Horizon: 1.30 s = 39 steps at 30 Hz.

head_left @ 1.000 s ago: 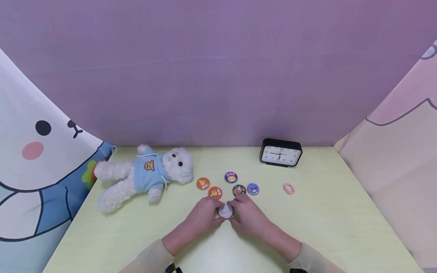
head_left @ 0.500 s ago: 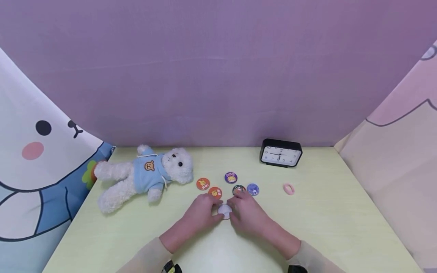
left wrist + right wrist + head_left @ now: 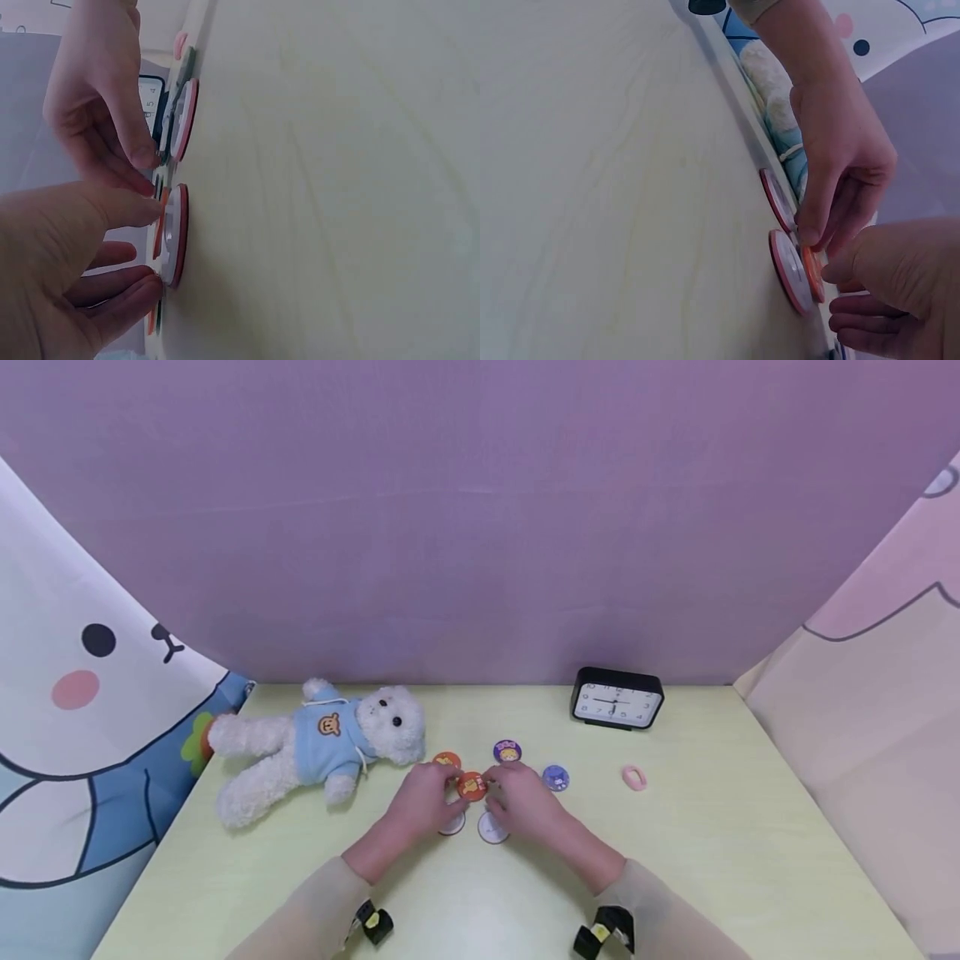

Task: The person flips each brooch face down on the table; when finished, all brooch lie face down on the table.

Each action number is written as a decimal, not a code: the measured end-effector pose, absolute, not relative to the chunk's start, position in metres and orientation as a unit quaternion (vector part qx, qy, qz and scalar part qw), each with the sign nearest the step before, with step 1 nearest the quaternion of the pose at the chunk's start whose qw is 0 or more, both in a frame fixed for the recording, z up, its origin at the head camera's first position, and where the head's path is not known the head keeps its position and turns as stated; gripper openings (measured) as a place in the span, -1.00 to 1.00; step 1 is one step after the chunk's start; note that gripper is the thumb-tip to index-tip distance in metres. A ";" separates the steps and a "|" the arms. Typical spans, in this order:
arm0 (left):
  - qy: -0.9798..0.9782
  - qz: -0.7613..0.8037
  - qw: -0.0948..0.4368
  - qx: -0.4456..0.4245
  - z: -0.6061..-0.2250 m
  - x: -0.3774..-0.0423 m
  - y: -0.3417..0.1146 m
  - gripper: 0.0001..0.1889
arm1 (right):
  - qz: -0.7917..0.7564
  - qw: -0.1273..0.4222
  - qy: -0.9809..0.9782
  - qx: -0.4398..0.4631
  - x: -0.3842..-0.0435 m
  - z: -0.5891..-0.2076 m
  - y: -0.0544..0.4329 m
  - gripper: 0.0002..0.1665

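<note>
An orange round badge lies face up between both hands. My left hand holds its left edge with thumb and fingers; my right hand holds the opposite edge the same way. In the right wrist view the thumbs meet the rim of this orange badge. Just nearer lie two badges with white backs up: one partly under the left hand, the other by the right thumb. Both white-backed badges show red rims in the left wrist view, the closer badge beside my left fingers.
Beyond the hands lie another orange badge, a purple badge and a blue badge. A plush bear in a blue hoodie lies left. A black clock and pink hair tie are on the right.
Both hands have let go of the right white-backed badge and moved forward and left to the orange badge. The left white-backed badge has come into sight; the dark green badge is now covered.
</note>
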<state>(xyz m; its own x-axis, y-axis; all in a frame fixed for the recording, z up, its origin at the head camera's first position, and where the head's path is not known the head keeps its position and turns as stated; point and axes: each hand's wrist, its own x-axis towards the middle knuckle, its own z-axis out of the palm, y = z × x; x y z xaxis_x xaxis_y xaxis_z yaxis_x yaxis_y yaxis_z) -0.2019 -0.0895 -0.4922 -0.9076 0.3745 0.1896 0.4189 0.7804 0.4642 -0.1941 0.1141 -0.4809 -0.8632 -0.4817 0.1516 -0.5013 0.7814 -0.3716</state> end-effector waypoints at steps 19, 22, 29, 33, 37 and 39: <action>-0.924 -0.273 0.135 -0.232 -0.496 -0.203 -0.086 -0.85 | 0.277 0.046 -0.930 0.238 -0.202 -0.494 0.110 -0.89; -0.910 -0.311 0.151 -0.230 -0.490 -0.203 -0.085 -0.86 | 0.309 0.073 -0.918 0.238 -0.206 -0.494 0.114 -0.88; -0.892 -0.345 0.162 -0.242 -0.483 -0.201 -0.082 -0.65 | 0.388 0.078 -0.895 0.208 -0.212 -0.488 0.121 -0.83; -0.886 -0.357 0.165 -0.247 -0.484 -0.201 -0.080 -0.61 | 0.410 0.059 -0.890 0.193 -0.211 -0.486 0.122 -0.78; -0.887 -0.347 0.171 -0.251 -0.486 -0.201 -0.078 -0.60 | 0.422 0.050 -0.884 0.195 -0.209 -0.487 0.123 -0.75; -0.890 -0.338 0.173 -0.253 -0.488 -0.201 -0.078 -0.61 | 0.426 0.045 -0.882 0.196 -0.208 -0.488 0.123 -0.73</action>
